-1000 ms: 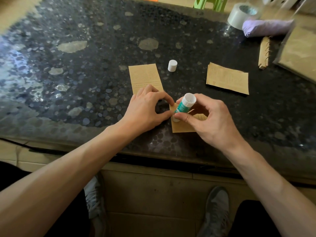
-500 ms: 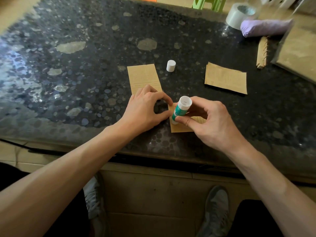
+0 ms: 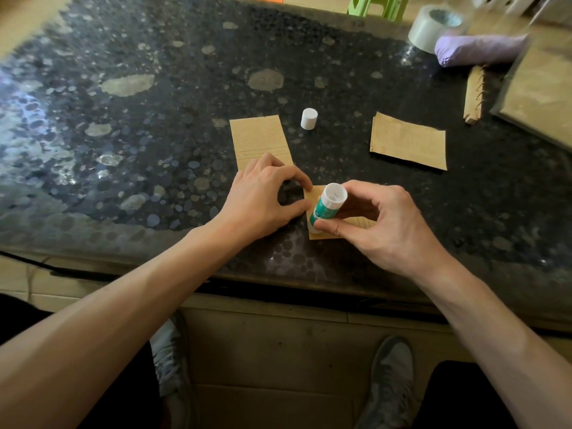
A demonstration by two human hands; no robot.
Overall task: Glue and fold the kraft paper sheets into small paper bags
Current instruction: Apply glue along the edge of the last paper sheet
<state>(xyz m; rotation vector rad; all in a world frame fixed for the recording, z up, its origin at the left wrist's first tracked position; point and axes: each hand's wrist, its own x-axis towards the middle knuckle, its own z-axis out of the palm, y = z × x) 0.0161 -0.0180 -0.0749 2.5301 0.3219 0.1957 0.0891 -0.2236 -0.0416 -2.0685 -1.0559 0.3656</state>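
A person's right hand point(image 3: 393, 224) grips a green-and-white glue stick point(image 3: 328, 205) between thumb and curled fingers. The stick is tilted, its lower end down on a kraft sheet point(image 3: 326, 236) lying near the table's front edge. The left hand point(image 3: 263, 199), fingers curled, pins that sheet's left edge with the tips of forefinger and thumb. Most of the sheet is hidden under the two hands.

A second sheet point(image 3: 260, 137) lies flat just beyond the left hand, its near end under the knuckles. The stick's one white cap point(image 3: 309, 118) stands upright beside it. A third sheet point(image 3: 408, 140) lies well apart to the right; whether it is one layer or several cannot be told.

The table point(image 3: 154, 119) is dark, glossy stone speckled with pale pebbles, catching light at the left. At its far right corner sit one roll of tape point(image 3: 430, 26) and one purple bundle point(image 3: 479, 49), touching. Near them lie one narrow kraft strip point(image 3: 473, 94) with a notched edge and one large brown board point(image 3: 541, 88), blurred at the frame's edge.

Beyond the table stands a green stool point(image 3: 377, 4). Below the table, two grey shoes point(image 3: 390, 382) rest on a tan floor point(image 3: 272, 351).
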